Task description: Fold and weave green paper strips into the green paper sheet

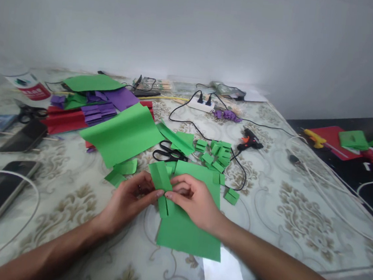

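Note:
A narrow folded strip of green paper (161,176) is pinched between my left hand (138,193) and my right hand (191,197), the two thumbs nearly meeting on its crease. Both hands are closed on it, with the other fingers curled behind and partly hidden. Beneath my right hand lies a larger green sheet (190,235). Black-handled scissors (168,152) rest just beyond the strip. Small folded green pieces (218,154) are heaped past my right hand, and a few green scraps (126,169) lie by my left hand.
A black glue gun (250,140) and a white power strip (201,104) with trailing cables stand at the back. Two phones (3,190), more scissors (30,111) and a bottle (24,78) are at left. Green, purple and red paper (124,132) lies behind. A yellow tool (315,138) is far right.

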Tool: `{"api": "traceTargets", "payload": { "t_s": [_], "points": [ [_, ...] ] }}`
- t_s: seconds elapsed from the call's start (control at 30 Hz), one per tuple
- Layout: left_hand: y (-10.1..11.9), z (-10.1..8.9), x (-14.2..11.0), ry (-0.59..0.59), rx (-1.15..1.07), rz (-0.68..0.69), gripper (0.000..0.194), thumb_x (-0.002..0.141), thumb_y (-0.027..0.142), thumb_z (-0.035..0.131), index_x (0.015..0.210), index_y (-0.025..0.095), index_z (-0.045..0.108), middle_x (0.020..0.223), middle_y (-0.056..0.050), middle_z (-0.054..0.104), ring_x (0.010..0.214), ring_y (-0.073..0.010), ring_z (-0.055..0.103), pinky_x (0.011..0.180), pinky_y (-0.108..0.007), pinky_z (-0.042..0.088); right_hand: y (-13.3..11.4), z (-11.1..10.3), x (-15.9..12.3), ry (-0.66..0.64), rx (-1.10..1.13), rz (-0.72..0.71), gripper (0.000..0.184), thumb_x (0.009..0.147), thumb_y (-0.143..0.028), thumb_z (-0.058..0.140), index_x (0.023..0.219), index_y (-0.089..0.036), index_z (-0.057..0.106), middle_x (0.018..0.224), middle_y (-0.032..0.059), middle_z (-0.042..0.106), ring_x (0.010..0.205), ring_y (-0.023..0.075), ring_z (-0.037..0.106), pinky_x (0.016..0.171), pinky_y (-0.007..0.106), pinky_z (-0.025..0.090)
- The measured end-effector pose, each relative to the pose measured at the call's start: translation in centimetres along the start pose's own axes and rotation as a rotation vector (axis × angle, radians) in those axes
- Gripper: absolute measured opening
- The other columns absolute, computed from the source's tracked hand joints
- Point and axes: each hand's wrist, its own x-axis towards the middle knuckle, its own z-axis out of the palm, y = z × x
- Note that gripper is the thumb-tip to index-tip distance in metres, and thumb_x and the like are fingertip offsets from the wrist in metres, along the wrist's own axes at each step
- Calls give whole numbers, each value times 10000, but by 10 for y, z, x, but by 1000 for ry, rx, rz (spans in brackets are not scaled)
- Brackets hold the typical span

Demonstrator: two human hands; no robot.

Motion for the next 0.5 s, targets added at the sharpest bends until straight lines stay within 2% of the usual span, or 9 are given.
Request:
{"api": "traceTargets", "payload": {
  "t_s": [0.13, 0.33, 0.5],
  "points": [
    [-2, -1, -1, -27, -2, -2, 315, 919, 473, 784, 1005, 182, 698, 902, -62, 746, 793, -205, 676, 711, -309, 551, 1, 0, 0, 2, -6, -10, 409, 753, -451, 904, 992, -218, 667, 783, -19, 727, 765, 180, 710, 768, 327, 556],
    [-3, -1, -2, -26, -18, 9, 276, 937, 434, 779, 1017, 181, 702, 884, -54, 747, 780, -196, 680, 691, -291, 554, -1, 0, -1, -6, -13, -14, 388, 771, -421, 894, 1003, -216, 660, 782, -22, 721, 756, 172, 701, 758, 317, 549],
    [-1, -1, -2, -32, -36, 9, 300, 916, 436, 798, 1080, 196, 728, 942, -71, 789, 835, -234, 729, 725, -317, 593, -1, 0, -2, 7, -28, -33, 360, 793, -410, 884, 1012, -210, 680, 809, -9, 721, 777, 172, 698, 747, 310, 543]
  ]
}}
